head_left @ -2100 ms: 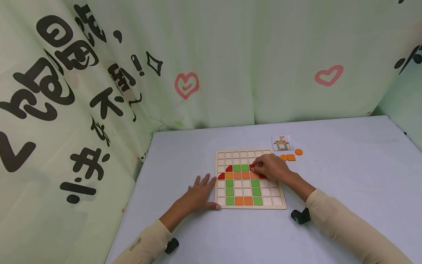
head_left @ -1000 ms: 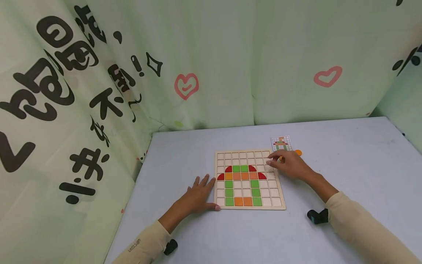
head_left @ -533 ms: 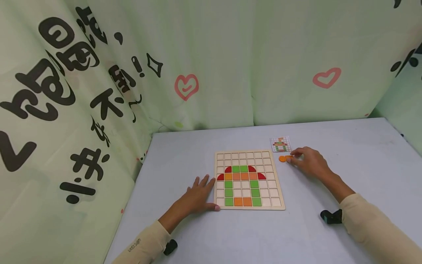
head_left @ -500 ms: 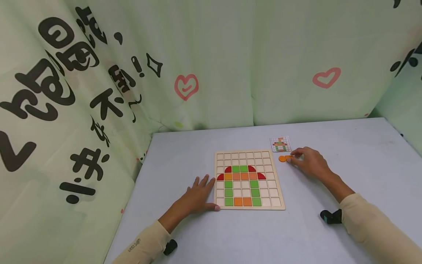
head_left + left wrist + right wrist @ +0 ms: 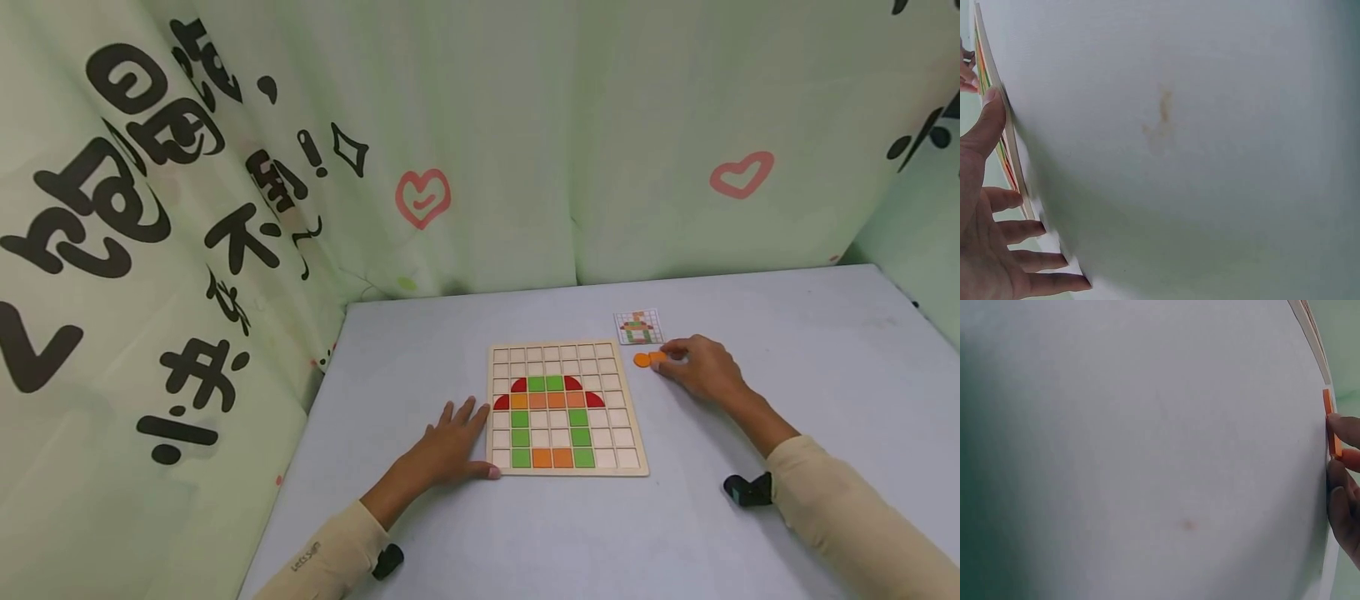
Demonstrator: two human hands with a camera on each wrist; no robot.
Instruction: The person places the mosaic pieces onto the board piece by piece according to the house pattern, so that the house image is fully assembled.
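A wooden grid board [image 5: 603,437] lies on the table, filled partly with green, orange and red tiles. My left hand [image 5: 446,450] rests at its left edge, fingers spread and thumb at the near corner; in the left wrist view the thumb [image 5: 988,122] lies against the board's rim. Just right of the board, my right hand [image 5: 705,367] pinches an orange square tile [image 5: 657,357] between thumb and finger. The right wrist view shows this orange edge [image 5: 1327,403] low over the tabletop. An orange round tile [image 5: 642,360] lies beside it.
A small pattern card [image 5: 638,327] lies behind the right hand, printed with a coloured grid figure. The white-covered table [image 5: 825,358] meets a pale green curtain [image 5: 510,167] at the back and left.
My right hand has left a red tile on the board and moved right to the orange pieces, where it has stayed. Another orange round tile is now hidden by it. The left hand is unmoved.
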